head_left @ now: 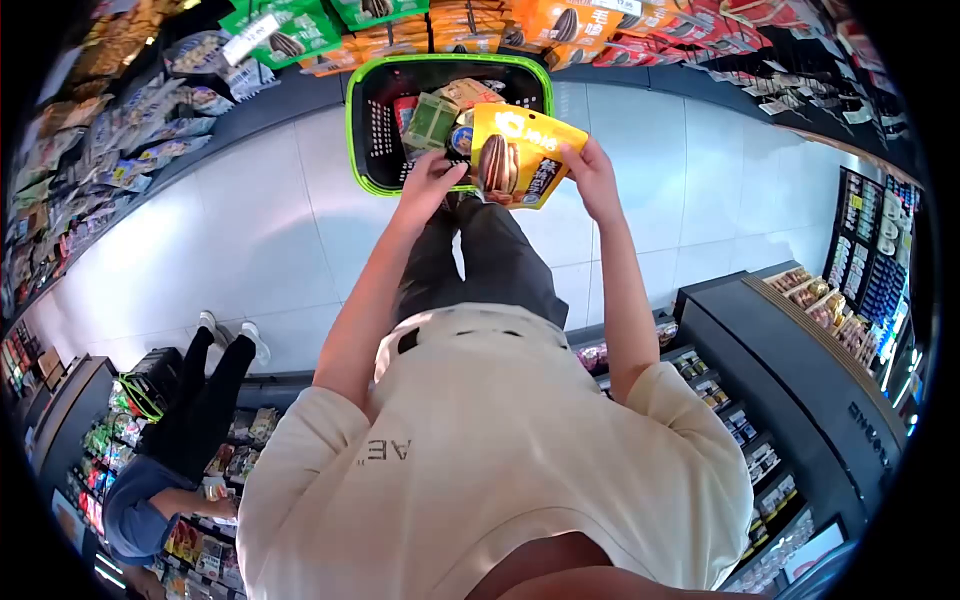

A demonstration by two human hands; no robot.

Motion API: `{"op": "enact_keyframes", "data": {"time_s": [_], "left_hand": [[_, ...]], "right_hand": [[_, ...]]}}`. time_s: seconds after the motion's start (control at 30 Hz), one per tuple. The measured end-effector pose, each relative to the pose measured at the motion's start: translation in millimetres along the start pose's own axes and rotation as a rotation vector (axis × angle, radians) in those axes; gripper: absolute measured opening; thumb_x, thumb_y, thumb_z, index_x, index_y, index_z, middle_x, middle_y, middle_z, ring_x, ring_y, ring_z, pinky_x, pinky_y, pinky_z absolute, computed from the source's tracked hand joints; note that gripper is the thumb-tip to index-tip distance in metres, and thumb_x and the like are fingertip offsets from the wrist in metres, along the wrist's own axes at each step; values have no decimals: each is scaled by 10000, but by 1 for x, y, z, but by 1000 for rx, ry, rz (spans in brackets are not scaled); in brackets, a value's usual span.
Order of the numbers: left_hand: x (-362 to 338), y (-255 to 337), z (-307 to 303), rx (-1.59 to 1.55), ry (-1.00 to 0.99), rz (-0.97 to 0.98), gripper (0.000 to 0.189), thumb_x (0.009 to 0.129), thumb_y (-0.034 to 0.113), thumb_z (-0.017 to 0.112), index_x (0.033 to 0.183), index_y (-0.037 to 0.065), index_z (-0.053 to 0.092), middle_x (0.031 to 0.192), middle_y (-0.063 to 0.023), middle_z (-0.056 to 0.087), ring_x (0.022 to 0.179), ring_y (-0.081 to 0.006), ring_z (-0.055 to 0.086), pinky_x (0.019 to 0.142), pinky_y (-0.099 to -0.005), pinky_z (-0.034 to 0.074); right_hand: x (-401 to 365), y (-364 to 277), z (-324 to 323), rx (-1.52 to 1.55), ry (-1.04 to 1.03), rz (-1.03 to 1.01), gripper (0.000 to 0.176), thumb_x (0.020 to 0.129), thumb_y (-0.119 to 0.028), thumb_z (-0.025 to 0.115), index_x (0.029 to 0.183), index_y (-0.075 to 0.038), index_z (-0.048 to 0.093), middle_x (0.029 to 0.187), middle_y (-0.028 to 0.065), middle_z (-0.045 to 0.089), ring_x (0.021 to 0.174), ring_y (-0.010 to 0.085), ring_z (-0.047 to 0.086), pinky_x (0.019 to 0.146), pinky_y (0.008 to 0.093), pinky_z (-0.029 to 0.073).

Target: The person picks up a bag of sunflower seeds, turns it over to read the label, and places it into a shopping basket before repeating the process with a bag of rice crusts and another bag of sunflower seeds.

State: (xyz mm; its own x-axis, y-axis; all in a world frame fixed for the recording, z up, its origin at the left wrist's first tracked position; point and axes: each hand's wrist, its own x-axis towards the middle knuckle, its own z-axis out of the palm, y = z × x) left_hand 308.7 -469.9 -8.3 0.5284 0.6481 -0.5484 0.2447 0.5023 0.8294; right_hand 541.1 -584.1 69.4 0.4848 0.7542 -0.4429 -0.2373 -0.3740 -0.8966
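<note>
My right hand (594,178) pinches the right edge of a yellow pouch of sunflower seeds (545,150), printed with large striped seeds. The pouch is tilted over the right front part of a black shopping basket (368,110) with a bright green rim. At the basket's near side, my left hand (431,188) is closed, apparently on the basket; its grip is partly hidden. Inside the basket lie a green package (431,123), a brownish packet (474,93) and a small round-labelled item (461,139). The pouch covers part of the contents.
Hanging green seed bags (285,35), orange bags (570,22) and red bags (680,50) line the shelf ahead. Packets hang along the left. Pale floor tiles (640,150) lie around me. A dark display counter (790,350) stands right; another person (160,490) is behind left.
</note>
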Motion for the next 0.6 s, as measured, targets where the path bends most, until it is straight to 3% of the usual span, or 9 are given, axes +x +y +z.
{"op": "enact_keyframes", "data": {"time_s": [0.07, 0.17, 0.23, 0.3, 0.33, 0.47, 0.6], "left_hand": [[-1, 66, 10, 131, -67, 173, 596, 756, 234, 697, 1237, 9, 425, 1089, -85, 539, 709, -75, 470, 651, -215, 414], [-6, 128, 26, 10, -277, 373, 498, 776, 219, 680, 1198, 44, 484, 1007, -41, 587, 676, -56, 436, 643, -214, 406], [-27, 175, 36, -77, -218, 327, 275, 808, 178, 642, 1021, 10, 593, 909, -9, 627, 762, -51, 533, 682, -212, 425], [-35, 208, 31, -160, -279, 208, 244, 813, 166, 633, 991, 1, 606, 898, -14, 629, 802, -58, 556, 696, -212, 433], [-32, 218, 31, -161, -306, 240, 232, 824, 191, 621, 964, 5, 619, 877, -17, 631, 792, -59, 556, 694, -209, 432], [-42, 251, 43, -277, -408, 317, 280, 854, 251, 583, 989, 6, 598, 927, -25, 621, 795, -75, 566, 715, -221, 443], [-58, 279, 55, -374, -408, 388, 398, 859, 279, 572, 1125, -9, 505, 1093, -72, 569, 976, -141, 540, 858, -287, 421]], "right_hand": [[-8, -34, 3, -29, -33, -86, 216, 896, -139, 489, 1074, -19, 506, 943, 20, 583, 873, 78, 527, 756, 222, 431], [-33, -79, 6, -4, -130, -269, 211, 896, -121, 494, 1067, 1, 509, 981, 20, 583, 889, 68, 518, 788, 213, 412], [-47, -115, 12, -39, -78, -344, 223, 902, -112, 480, 1089, 7, 497, 1010, 22, 575, 918, 75, 520, 801, 220, 418], [-59, -145, 18, 23, -33, -392, 232, 891, -113, 500, 1085, 14, 501, 1007, 25, 585, 918, 73, 513, 806, 220, 407], [-59, -155, 16, 18, -21, -443, 233, 890, -111, 501, 1085, 15, 503, 1009, 27, 586, 919, 72, 513, 807, 221, 407], [-73, -200, 20, 49, -68, -523, 255, 886, -118, 508, 1101, 19, 502, 1012, 33, 593, 903, 79, 536, 788, 223, 427], [-74, -224, 20, 114, -61, -604, 279, 884, -136, 517, 1121, 11, 496, 1001, 32, 597, 881, 79, 553, 759, 222, 450]]}}
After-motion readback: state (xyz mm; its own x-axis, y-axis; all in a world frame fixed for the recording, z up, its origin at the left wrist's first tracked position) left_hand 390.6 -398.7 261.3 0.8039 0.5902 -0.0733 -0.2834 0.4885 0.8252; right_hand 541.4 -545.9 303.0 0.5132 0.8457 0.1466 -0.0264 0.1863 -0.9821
